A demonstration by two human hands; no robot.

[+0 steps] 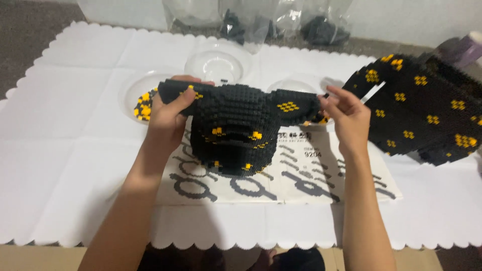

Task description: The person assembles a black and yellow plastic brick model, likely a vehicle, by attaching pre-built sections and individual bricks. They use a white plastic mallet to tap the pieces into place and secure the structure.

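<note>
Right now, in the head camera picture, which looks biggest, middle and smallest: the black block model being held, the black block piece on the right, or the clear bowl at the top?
1. Black block piece on the right and held black block model: they look about alike, and the right one is cut off by the edge, so I won't rank them.
2. Clear bowl, smallest.

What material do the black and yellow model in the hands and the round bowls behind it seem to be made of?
The black and yellow model, held by the left hand and right hand, looks like small hard plastic bricks: its surface is studded and stepped, with a slight sheen. The round bowls look like thin clear plastic, since the white cover shows through them and their rims glint.
</note>
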